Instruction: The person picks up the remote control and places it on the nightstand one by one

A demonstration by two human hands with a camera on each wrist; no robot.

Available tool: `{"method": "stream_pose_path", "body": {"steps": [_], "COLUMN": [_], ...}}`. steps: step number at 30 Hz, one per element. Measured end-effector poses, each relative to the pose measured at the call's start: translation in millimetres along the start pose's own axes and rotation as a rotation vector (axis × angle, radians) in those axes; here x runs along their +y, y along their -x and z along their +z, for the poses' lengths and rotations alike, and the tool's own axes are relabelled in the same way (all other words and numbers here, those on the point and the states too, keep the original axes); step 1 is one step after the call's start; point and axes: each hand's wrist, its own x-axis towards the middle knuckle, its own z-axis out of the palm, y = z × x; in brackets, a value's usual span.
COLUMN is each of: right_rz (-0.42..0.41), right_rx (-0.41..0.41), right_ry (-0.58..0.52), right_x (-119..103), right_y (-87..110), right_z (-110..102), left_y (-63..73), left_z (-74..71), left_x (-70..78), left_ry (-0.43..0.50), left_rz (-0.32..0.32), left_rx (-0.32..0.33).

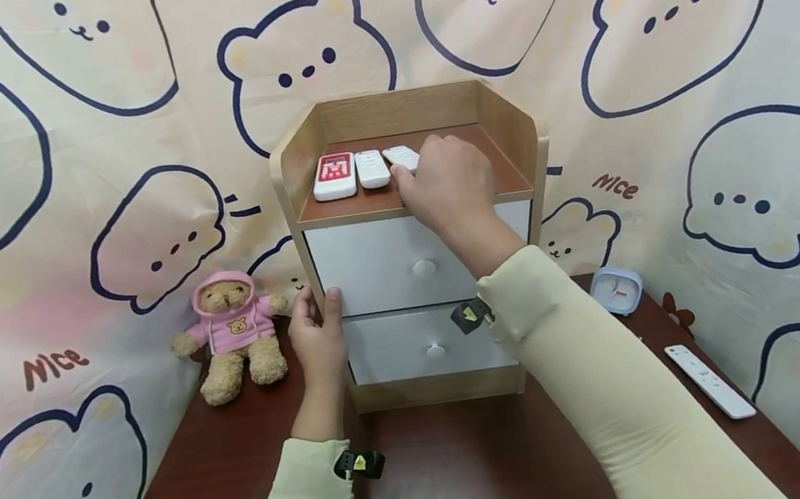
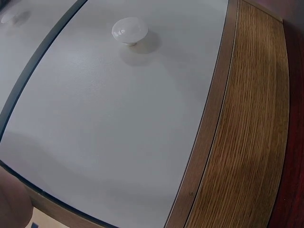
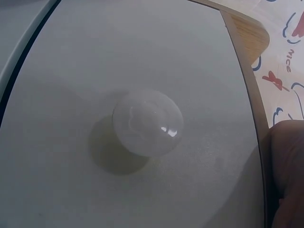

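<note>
A small cabinet (image 1: 437, 392) with two white drawers stands in the middle of the head view. On its top shelf a white remote control with a red face (image 1: 335, 176) lies at the left, beside a smaller white remote control (image 1: 372, 169). My right hand (image 1: 447, 178) reaches over the shelf and pinches another white remote control (image 1: 401, 157), its far part showing past the thumb. My left hand (image 1: 319, 337) rests against the cabinet's left edge, thumb and fingers pointing up. The wrist views show the round knobs, the upper knob (image 3: 148, 122) and the lower knob (image 2: 129, 30).
A teddy bear (image 1: 235, 334) in a pink hoodie sits left of the cabinet on the dark red table (image 1: 426, 477). At the right are a small clock (image 1: 616, 291) and a long white remote (image 1: 710, 381). A bear-print cloth (image 1: 691, 76) hangs behind.
</note>
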Motion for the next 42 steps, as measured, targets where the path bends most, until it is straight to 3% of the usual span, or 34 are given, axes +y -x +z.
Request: {"method": "stream_pose_path", "body": {"steps": [20, 28, 31, 35, 39, 42], "right_rz": [0.027, -0.019, -0.095, -0.246, -0.441, -0.571], "right_rx": [-0.044, 0.001, 0.065, 0.221, 0.432, 0.554], "right_ry": [0.003, -0.073, -0.166, -0.324, -0.452, -0.484], "right_x": [1, 6, 12, 23, 38, 52], "right_y": [0.8, 6.1, 14.0, 32.7, 63.8, 93.9], "right_z": [-2, -1, 0, 7, 30, 55], "left_y": [2.3, 2.5, 2.6, 1.3, 0.2, 0.8], "left_z": [1.2, 1.1, 1.0, 0.5, -0.4, -1.0], "left_x": [4.5, 3.7, 4.0, 4.0, 2.3, 0.8], "left_ry": [-0.010, -0.007, -0.008, -0.025, -0.036, -0.039], "left_rz": [0.014, 0.011, 0.008, 0.021, 0.030, 0.021], "left_rx": [-0.018, -0.014, -0.015, -0.011, -0.007, -0.009]}}
